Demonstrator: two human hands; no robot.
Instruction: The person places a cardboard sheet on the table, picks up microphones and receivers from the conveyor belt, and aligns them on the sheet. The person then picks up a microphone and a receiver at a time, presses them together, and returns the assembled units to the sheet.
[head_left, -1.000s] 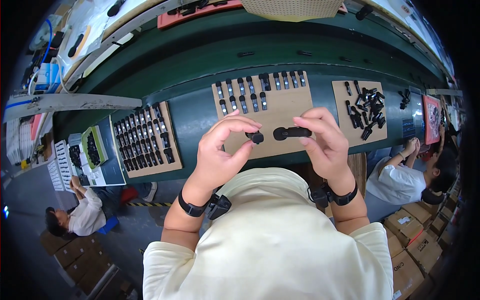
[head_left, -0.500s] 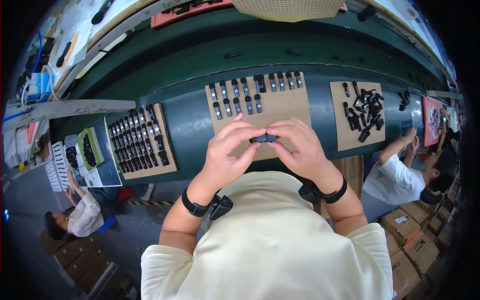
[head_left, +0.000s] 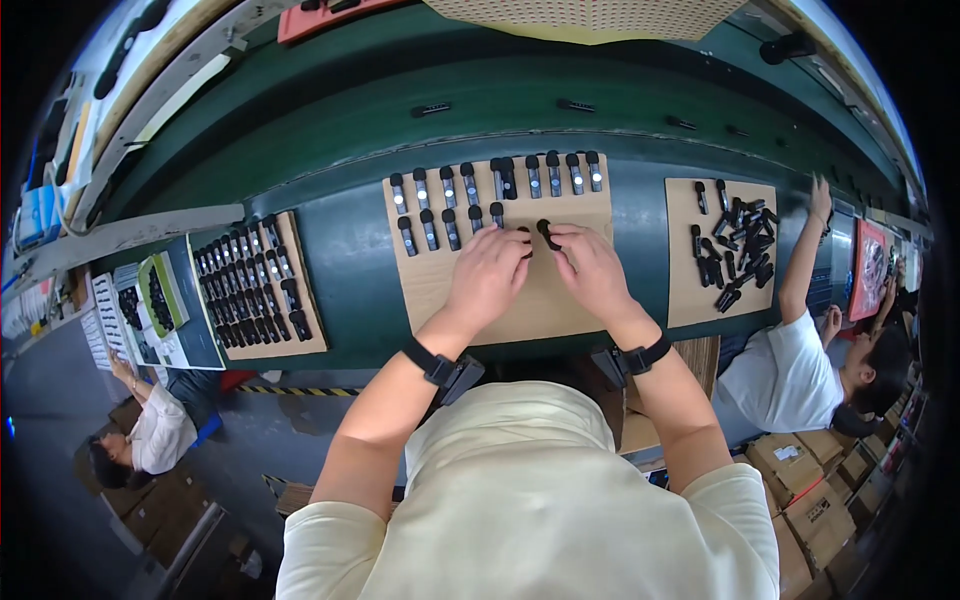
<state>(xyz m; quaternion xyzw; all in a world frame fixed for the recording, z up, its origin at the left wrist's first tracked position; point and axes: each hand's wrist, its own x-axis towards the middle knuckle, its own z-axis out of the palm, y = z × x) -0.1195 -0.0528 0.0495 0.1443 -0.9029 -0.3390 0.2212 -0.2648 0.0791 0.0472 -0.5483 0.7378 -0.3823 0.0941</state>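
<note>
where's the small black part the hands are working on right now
In the head view the small black part sits at the fingertips of the right hand, beside the left hand, over the middle cardboard sheet, just below its rows of parts.

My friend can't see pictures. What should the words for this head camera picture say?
Two bare hands, left hand and right hand, pinch a small black part over a cardboard sheet with rows of small black pieces, on a green workbench. Other cardboard sheets of parts lie on either side, and a co-worker reaches in at the right.
</note>
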